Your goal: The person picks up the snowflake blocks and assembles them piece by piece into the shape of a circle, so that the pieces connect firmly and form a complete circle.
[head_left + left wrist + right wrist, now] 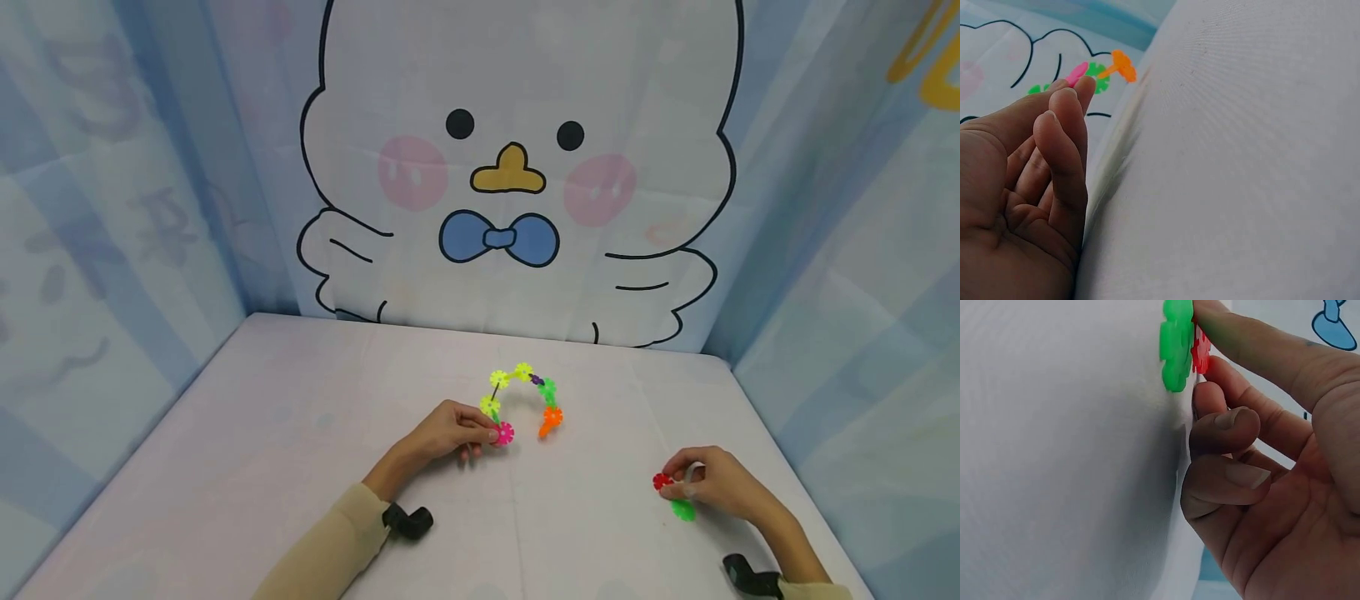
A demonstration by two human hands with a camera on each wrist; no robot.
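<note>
An open ring of linked plastic snowflake discs, with a yellow disc (pixel 523 372) at its top, lies toward the middle of the table. Its left end is a pink disc (pixel 506 433), pinched between thumb and finger of my left hand (pixel 453 429). The right end carries an orange disc (pixel 552 416) below a green one (pixel 548 389). Far to the right, my right hand (pixel 712 482) pinches a red snowflake disc (pixel 662 482) low over the table. Beside the red disc, a green disc (pixel 1175 347) stands on edge close to the white surface in the right wrist view.
The pale table (pixel 330 375) ends at a printed cloth backdrop (pixel 517 292) behind, with blue-white curtains (pixel 112 208) on both sides. Black wrist devices (pixel 408 522) are strapped near each cuff.
</note>
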